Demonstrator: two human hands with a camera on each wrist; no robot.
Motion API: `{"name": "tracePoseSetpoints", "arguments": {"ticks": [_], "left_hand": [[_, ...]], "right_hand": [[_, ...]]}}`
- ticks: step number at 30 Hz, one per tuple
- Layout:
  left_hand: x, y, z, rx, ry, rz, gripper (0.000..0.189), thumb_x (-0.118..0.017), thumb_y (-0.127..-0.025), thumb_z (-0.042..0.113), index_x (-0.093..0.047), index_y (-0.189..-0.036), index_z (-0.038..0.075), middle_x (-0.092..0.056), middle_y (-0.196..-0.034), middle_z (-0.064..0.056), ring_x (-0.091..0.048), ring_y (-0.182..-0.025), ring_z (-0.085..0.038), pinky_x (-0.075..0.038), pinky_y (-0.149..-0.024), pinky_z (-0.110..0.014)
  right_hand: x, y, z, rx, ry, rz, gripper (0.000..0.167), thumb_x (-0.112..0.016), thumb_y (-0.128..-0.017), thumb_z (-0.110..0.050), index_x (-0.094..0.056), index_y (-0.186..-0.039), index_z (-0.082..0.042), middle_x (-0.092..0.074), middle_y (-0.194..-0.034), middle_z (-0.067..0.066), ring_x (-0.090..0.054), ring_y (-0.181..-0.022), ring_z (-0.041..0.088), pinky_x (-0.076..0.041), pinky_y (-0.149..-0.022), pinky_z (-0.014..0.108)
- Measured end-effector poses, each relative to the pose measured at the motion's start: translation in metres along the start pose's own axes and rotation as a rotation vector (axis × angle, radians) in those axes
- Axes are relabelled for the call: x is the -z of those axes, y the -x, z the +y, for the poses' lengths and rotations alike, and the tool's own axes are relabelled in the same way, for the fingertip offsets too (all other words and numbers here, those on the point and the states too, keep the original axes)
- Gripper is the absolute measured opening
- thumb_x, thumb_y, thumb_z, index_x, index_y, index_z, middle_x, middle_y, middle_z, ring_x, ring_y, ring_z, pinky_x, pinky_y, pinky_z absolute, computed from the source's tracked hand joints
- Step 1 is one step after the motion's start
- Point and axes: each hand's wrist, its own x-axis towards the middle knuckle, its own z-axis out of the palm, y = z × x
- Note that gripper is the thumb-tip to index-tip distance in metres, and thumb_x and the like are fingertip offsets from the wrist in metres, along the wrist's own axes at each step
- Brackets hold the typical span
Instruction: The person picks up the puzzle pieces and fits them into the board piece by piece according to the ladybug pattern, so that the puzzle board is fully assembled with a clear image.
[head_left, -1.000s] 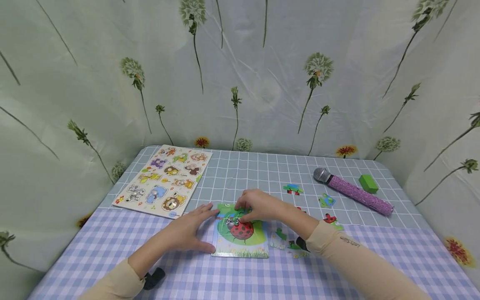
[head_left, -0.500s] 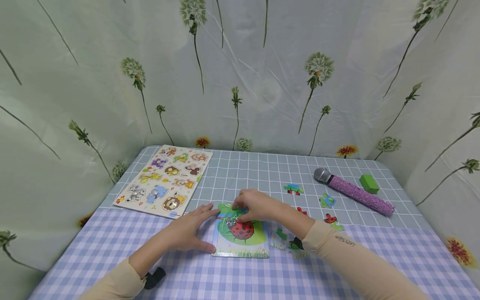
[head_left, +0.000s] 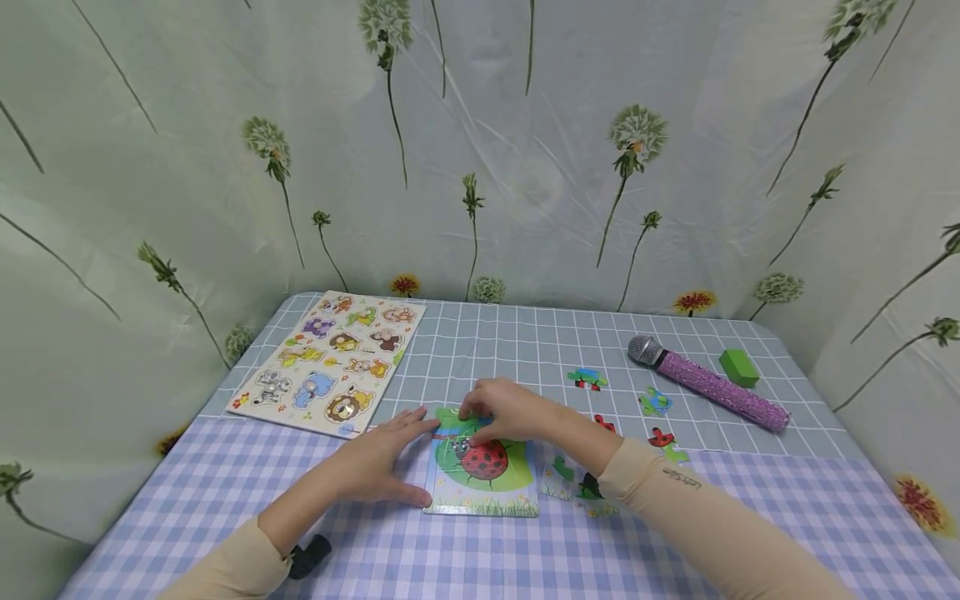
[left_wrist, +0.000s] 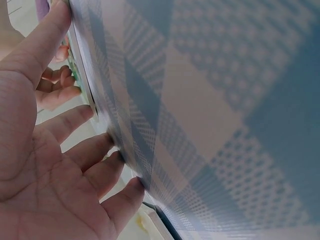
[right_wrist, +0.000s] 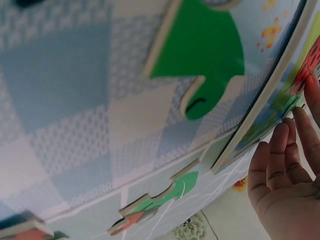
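Note:
A small ladybug puzzle board (head_left: 483,497) lies flat near the middle of the table. My left hand (head_left: 375,461) is spread at its left side, with thumb and fingertips at the edge; the left wrist view shows those fingers fairly straight. Over the board's upper part, my right hand (head_left: 506,412) has bent fingers and a lowered thumb, pinching a puzzle piece that they largely cover. In the right wrist view, the fingertips (right_wrist: 298,111) meet the board's surface. Loose puzzle pieces lie to the right, among them a green-and-white one (head_left: 557,482) and a blue-and-green one (head_left: 587,378).
An animal peg puzzle (head_left: 322,362) lies at the back left. On the right are a microphone (head_left: 712,385) with a glittery purple handle and a green block (head_left: 738,367). More pieces, including a red-and-green one (head_left: 667,444), lie near the right forearm. A floral curtain (head_left: 525,150) hangs behind.
My right hand has slid slightly left across the upper part of the board, its fingers staying bent. My left hand and the loose pieces have kept their places.

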Motion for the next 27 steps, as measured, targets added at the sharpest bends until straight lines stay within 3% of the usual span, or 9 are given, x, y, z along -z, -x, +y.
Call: {"name": "tracePoseSetpoints", "arguments": {"ticks": [27], "left_hand": [[-0.001,-0.002,-0.001,0.021,-0.009,-0.012,0.108,-0.091,-0.078,0.06,-0.042,-0.166,0.02,-0.029,-0.178,-0.014,-0.028,-0.163,-0.045,-0.033,-0.124,-0.075]], "right_hand": [[-0.01,-0.011,-0.002,-0.025,-0.1,0.057,0.03,-0.092,-0.087,-0.02,-0.078,-0.112,-0.01,-0.075,-0.103,0.002,-0.066,-0.094,0.012,-0.057,-0.085,0.024]]}}
